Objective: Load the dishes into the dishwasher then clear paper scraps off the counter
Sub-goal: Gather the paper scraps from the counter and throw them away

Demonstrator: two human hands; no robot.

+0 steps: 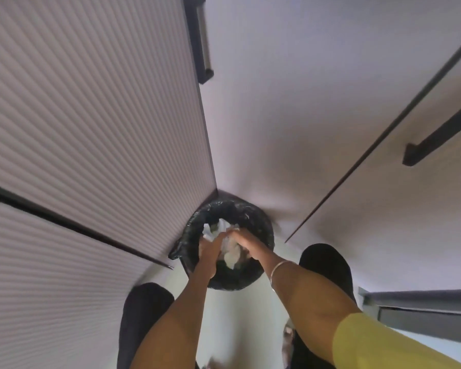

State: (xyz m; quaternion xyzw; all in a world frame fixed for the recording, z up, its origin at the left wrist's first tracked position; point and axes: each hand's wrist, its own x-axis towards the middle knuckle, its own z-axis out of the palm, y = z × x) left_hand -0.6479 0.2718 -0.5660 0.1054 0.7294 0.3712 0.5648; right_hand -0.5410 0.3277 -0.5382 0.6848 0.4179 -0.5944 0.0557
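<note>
Disposal of the paper scraps [230, 249] is appearing to be in hand, low in the frame's centre: the left hand [209, 253] and right hand [246, 243] are both curling around the white wad above the black-lined bin [261, 222], already containing paper. Next, judging from this, both hands need opening to drop it.

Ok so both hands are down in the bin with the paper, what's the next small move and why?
Probably let go: open both hands so the white paper scraps drop. The left hand and right hand are already together over the mouth of the black-lined bin, with the crumpled paper between them, so nothing needs carrying further. How tightly either hand grips the paper is hard to tell.
</note>
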